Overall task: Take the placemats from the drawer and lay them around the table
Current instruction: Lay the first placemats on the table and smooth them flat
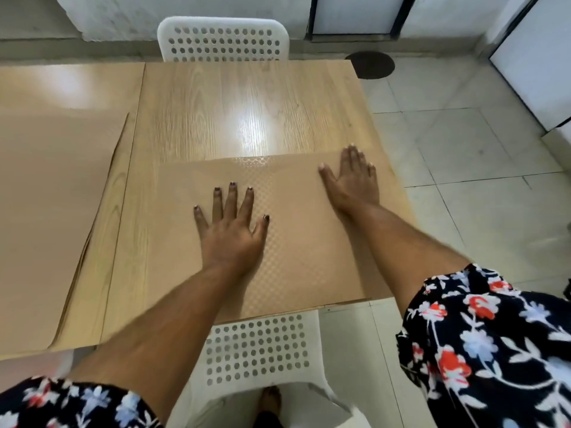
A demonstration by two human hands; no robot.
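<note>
A tan, dotted placemat (296,242) lies flat on the near side of the wooden table (234,112). My left hand (231,230) rests palm down on its middle, fingers spread. Palm down too, my right hand (352,183) presses near the mat's far right corner. Neither hand grips anything. A stack of more tan placemats (52,211) lies on the adjoining table at the left, its edges fanned slightly.
A white perforated chair (222,38) stands at the table's far side, and another white chair (259,350) is tucked under the near edge. A dark round mark (370,64) sits on the tiled floor at the right. White cabinets line the far right.
</note>
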